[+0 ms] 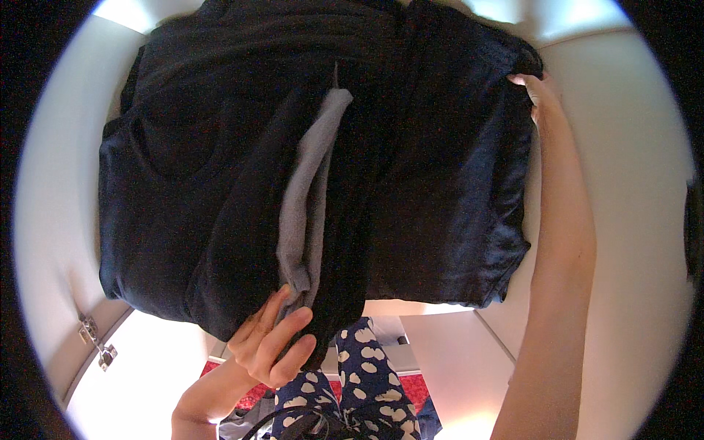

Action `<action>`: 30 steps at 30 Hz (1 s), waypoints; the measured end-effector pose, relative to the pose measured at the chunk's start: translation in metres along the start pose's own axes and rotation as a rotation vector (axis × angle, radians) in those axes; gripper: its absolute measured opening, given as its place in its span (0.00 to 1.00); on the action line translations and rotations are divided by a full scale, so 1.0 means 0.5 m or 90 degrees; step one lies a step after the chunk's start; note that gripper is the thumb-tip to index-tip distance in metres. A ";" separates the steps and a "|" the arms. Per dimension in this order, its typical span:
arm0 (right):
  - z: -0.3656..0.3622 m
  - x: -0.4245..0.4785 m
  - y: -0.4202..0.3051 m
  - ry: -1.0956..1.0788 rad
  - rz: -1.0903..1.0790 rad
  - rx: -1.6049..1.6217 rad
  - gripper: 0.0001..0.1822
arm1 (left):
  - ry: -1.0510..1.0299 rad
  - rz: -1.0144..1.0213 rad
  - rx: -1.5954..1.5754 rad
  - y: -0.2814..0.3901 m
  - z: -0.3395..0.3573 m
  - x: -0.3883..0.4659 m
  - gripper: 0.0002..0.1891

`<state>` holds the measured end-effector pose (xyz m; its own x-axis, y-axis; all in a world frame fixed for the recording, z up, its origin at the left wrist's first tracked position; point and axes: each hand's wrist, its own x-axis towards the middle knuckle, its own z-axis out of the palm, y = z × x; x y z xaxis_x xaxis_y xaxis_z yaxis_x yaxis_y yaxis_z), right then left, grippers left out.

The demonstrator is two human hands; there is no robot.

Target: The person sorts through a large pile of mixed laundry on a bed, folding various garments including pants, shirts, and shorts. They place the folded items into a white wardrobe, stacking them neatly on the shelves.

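Observation:
Dark folded clothes fill the middle of the head view, inside a white cabinet. At the bottom of the pile, my left hand [275, 341] pinches the lower end of a black garment [346, 236] with a grey strip of fabric [308, 181] showing along its fold. Up at the far right, my right hand [539, 91] holds the edge of a dark, slightly shiny garment [462, 181], thumb on top and the other fingers mostly hidden. Left of the grey strip lies another dark garment [159, 236] with a curved neckline or opening.
White cabinet walls stand close on the left [55, 181] and right [632, 181]. A metal hinge [99, 344] joins an opened white door [148, 374] at lower left. Below are my patterned trousers [368, 374], a red patterned floor covering [412, 385] and some grey cloth [242, 421].

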<state>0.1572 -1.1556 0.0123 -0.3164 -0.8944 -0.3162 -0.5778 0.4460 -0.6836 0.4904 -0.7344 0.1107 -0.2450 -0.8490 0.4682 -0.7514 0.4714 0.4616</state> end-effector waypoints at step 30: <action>0.285 -0.640 0.056 -0.077 -0.610 -0.587 0.33 | 0.050 -0.015 -0.010 -0.012 0.021 -0.050 0.12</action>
<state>0.3493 -0.8617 0.0007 0.5386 -0.8408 -0.0538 -0.8417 -0.5398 0.0096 0.4944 -0.7186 0.0883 -0.1775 -0.8388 0.5147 -0.7467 0.4554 0.4848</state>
